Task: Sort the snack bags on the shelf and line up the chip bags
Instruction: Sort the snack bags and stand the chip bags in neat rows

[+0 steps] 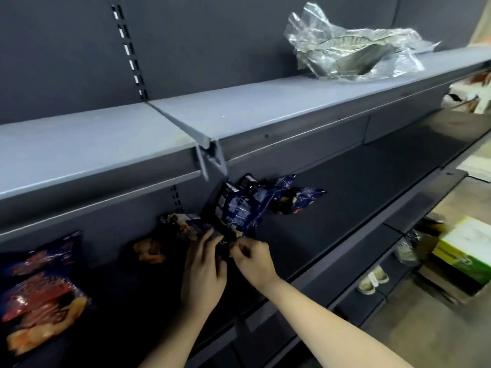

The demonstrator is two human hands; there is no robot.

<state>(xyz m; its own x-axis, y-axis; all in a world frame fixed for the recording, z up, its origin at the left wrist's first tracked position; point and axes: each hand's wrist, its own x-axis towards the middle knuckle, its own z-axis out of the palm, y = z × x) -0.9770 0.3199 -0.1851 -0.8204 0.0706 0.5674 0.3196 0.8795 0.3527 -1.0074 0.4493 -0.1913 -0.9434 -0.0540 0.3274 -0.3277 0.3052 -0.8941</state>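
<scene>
On the dark middle shelf (345, 208) a blue chip bag (239, 205) stands upright. My left hand (203, 272) and my right hand (252, 257) both pinch its bottom edge. Another blue bag (295, 197) lies behind it to the right. A dark bag with orange chips pictured (170, 235) leans just left of my hands. At the far left stands a red and dark chip bag (42, 288).
The grey upper shelf (239, 112) overhangs the bags and carries crumpled clear plastic wrapping with foil trays (356, 49) at the right. Lower right, a green and white box (467, 251) and a shoe (372, 278) are on the floor.
</scene>
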